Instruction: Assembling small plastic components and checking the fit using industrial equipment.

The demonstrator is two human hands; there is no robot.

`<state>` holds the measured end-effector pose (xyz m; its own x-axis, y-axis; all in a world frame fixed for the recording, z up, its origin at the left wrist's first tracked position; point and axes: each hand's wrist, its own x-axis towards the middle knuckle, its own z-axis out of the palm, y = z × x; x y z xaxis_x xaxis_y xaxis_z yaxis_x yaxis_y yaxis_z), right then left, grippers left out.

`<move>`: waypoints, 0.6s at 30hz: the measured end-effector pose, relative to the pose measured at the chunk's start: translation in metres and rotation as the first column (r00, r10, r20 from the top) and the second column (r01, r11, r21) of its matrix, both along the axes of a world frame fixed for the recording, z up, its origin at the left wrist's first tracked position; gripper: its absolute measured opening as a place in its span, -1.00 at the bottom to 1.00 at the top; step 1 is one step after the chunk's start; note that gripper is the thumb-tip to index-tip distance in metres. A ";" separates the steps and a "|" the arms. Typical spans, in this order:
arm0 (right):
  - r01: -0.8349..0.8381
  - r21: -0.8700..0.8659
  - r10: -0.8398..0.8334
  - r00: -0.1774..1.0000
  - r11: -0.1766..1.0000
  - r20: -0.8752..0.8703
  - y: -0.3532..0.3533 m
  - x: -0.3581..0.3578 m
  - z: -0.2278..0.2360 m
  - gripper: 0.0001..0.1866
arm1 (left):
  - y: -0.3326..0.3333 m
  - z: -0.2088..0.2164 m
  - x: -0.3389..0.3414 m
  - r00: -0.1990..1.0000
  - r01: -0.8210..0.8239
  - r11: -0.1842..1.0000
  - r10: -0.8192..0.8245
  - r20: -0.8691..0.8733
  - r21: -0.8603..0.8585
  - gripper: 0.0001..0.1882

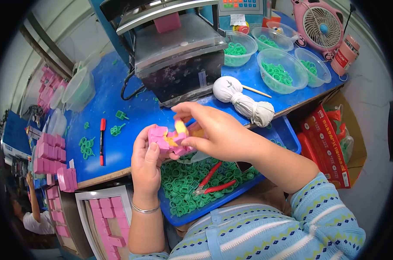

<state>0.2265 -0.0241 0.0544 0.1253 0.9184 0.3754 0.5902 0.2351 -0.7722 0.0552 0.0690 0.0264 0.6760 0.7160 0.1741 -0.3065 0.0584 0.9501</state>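
Observation:
My left hand (146, 167) grips a pink block (158, 138) with a yellow patch on its open face. The fingers of my right hand (218, 130) close on a smaller yellow-and-pink piece (180, 127) right against that block. My right hand covers part of this piece, so whether the two are joined I cannot tell. Both hands are above the near edge of a blue tray (175, 222) full of small green plastic parts (183, 184). On those parts lie red-handled cutters (207, 184), their handles spread.
A black press-like machine (179, 60) stands behind my hands, with a tied white cloth bundle (244, 100) beside it. Clear bowls (287, 89) of green parts are at right, near a pink fan (320, 28). Pink blocks (49, 151) and a red marker (103, 142) lie left.

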 end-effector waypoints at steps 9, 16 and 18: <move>0.020 0.070 -0.038 0.962 0.997 0.272 0.002 -0.016 0.001 -0.42 | 0.000 -0.007 -0.005 1.000 0.010 0.984 -0.013 0.014 0.180 -0.47; 0.090 0.153 -0.139 0.928 0.984 0.345 -0.002 -0.027 0.003 -0.47 | -0.004 -0.004 -0.005 0.999 0.046 0.983 -0.049 0.012 0.179 -0.43; 0.074 0.171 -0.133 0.921 0.982 0.367 -0.003 -0.028 0.000 -0.49 | -0.003 -0.004 -0.005 0.999 0.048 0.977 -0.047 -0.011 0.207 -0.41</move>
<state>0.1987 -0.0270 0.0545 0.0398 0.8367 0.5461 0.8568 0.2527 -0.4496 0.0506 0.0659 0.0222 0.7099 0.6321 0.3107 -0.3019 -0.1255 0.9451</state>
